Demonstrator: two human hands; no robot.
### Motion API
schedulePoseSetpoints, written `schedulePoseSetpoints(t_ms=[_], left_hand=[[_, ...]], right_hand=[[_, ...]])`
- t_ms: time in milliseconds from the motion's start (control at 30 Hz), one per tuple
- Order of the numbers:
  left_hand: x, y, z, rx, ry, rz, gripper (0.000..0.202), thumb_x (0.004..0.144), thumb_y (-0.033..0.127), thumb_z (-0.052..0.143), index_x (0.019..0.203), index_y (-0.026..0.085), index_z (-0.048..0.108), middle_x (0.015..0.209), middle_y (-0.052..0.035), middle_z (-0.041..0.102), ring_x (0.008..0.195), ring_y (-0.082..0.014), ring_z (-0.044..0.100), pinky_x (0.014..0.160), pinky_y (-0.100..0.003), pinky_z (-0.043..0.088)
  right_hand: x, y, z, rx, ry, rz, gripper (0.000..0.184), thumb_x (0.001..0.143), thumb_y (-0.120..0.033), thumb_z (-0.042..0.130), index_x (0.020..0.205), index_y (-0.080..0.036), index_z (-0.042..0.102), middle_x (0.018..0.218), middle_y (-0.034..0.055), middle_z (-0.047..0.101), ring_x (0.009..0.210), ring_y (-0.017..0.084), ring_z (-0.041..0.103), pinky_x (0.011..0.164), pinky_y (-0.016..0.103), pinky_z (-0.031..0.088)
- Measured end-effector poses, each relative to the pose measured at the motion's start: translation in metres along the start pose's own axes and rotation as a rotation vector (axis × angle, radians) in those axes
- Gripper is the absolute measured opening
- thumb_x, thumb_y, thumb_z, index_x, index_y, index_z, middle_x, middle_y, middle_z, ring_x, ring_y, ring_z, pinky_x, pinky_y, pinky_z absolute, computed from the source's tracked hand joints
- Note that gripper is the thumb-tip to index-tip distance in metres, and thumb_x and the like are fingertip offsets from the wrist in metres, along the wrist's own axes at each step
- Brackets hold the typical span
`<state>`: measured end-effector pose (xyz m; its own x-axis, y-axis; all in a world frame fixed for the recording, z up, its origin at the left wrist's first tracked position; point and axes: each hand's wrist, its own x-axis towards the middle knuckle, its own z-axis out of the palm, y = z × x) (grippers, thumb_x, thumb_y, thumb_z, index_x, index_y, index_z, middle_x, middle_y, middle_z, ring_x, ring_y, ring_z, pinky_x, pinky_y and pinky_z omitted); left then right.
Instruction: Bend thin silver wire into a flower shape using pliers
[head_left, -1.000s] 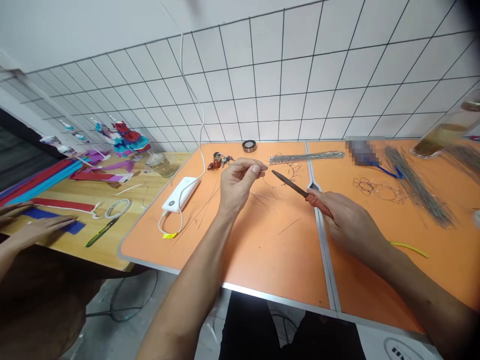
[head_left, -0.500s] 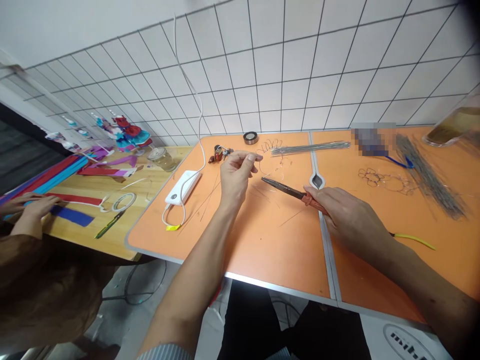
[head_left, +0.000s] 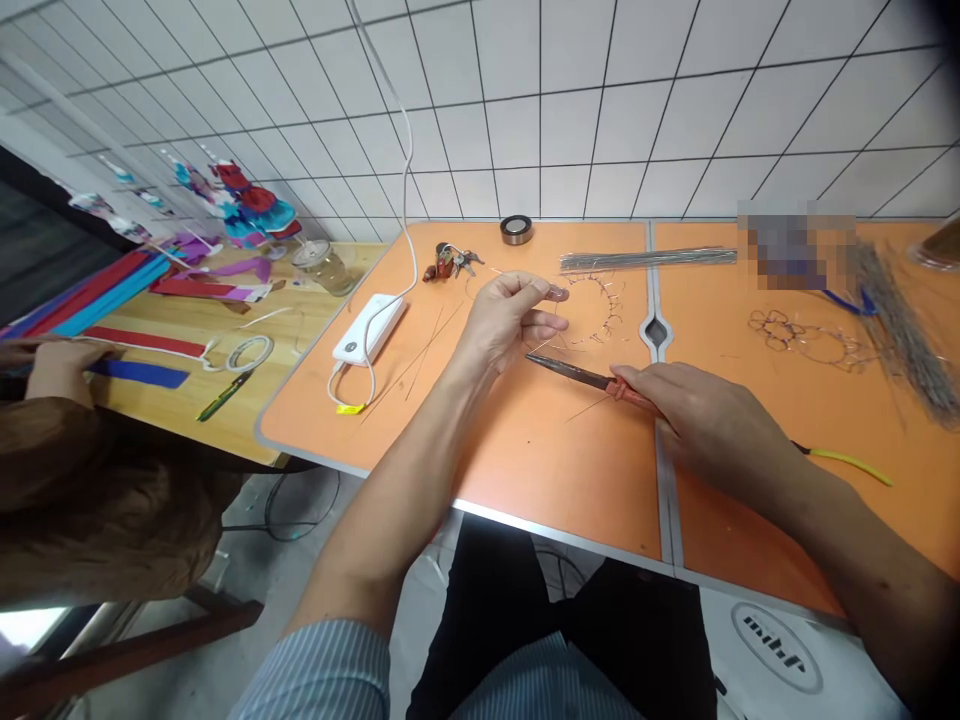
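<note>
My right hand is closed round the red handles of long-nose pliers, whose dark jaws point left above the orange table. The tips of the jaws lie just below the fingers of my left hand. That hand pinches a thin wire, only faintly visible near the fingertips. Beyond it, a wire ring with small loops rests on the table. A bundle of straight wires lies behind the ring. Loose wires are scattered left of my left forearm.
A white power bank with a cable lies at left, near keys and a tape roll. At right are bent wire shapes, another wire bundle and a yellow-handled tool. A co-worker's hand rests among ribbons at far left.
My left hand has turned, its lower fingers now spread out to the right. The pliers' tips have come closer beneath it. The whole view has shifted with my head.
</note>
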<state>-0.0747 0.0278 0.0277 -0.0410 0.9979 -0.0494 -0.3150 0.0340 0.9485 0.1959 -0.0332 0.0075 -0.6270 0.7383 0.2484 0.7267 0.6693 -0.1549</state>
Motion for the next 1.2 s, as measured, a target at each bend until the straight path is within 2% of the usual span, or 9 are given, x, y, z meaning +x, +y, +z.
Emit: schedulePoseSetpoints(t_ms=[200,367,500,667,867,1100,1200], left_hand=[[-0.001,-0.004,0.003,0.122,0.022,-0.009,0.014,0.097,0.021,0.075,0.090,0.016,0.065,0.105,-0.0071,0.083,0.062,-0.0133,0.080,0.052,-0.019,0.059],[-0.002,-0.007,0.007,0.157,0.012,-0.040,0.012,0.101,0.020,0.069,0.090,0.015,0.065,0.108,-0.0083,0.083,0.059,-0.0122,0.078,0.050,-0.020,0.058],[-0.002,-0.009,0.009,0.152,-0.013,-0.002,0.013,0.101,0.021,0.069,0.089,0.015,0.065,0.107,-0.0079,0.083,0.052,-0.0099,0.074,0.045,-0.019,0.053],[-0.001,-0.012,0.009,0.142,-0.014,0.027,0.018,0.099,0.022,0.069,0.083,0.016,0.065,0.095,-0.0044,0.082,0.041,-0.0036,0.059,0.039,-0.018,0.038],[0.000,-0.011,0.010,0.117,0.035,0.029,0.019,0.096,0.015,0.067,0.078,0.016,0.065,0.088,-0.0027,0.080,0.038,-0.0018,0.049,0.040,-0.019,0.035],[0.001,-0.013,0.011,0.108,0.066,0.046,0.020,0.095,0.015,0.069,0.076,0.016,0.063,0.086,-0.0040,0.079,0.040,-0.0005,0.041,0.041,-0.019,0.032],[0.003,-0.012,0.007,0.114,0.068,0.054,0.020,0.095,0.017,0.070,0.076,0.016,0.064,0.088,-0.0049,0.080,0.040,-0.0007,0.038,0.040,-0.020,0.028]], right_hand=[[0.002,-0.002,-0.002,-0.056,-0.006,0.002,0.039,0.119,-0.036,0.042,0.127,-0.024,0.079,0.109,0.0120,0.082,0.095,0.027,0.074,0.068,0.035,0.044],[0.001,0.000,-0.001,-0.064,0.002,0.004,0.038,0.118,-0.031,0.043,0.133,-0.021,0.077,0.113,0.0119,0.083,0.099,0.028,0.076,0.068,0.036,0.046],[0.002,0.000,0.000,0.084,-0.021,0.039,0.038,0.117,-0.030,0.044,0.131,-0.025,0.078,0.124,0.0085,0.084,0.105,0.028,0.079,0.071,0.037,0.054],[0.004,-0.002,-0.003,0.260,-0.091,0.084,0.043,0.116,-0.036,0.040,0.132,-0.025,0.079,0.135,0.0072,0.083,0.119,0.031,0.080,0.086,0.044,0.064],[0.006,-0.006,-0.007,0.424,-0.148,0.147,0.041,0.110,-0.037,0.043,0.122,-0.028,0.081,0.135,0.0055,0.084,0.125,0.031,0.079,0.104,0.050,0.064],[0.006,-0.009,-0.012,0.555,-0.207,0.216,0.037,0.108,-0.045,0.048,0.105,-0.028,0.081,0.132,0.0066,0.084,0.126,0.032,0.079,0.109,0.052,0.063],[0.004,-0.004,-0.015,0.588,-0.244,0.199,0.035,0.110,-0.046,0.051,0.106,-0.029,0.081,0.131,0.0053,0.085,0.122,0.031,0.080,0.103,0.047,0.066]])
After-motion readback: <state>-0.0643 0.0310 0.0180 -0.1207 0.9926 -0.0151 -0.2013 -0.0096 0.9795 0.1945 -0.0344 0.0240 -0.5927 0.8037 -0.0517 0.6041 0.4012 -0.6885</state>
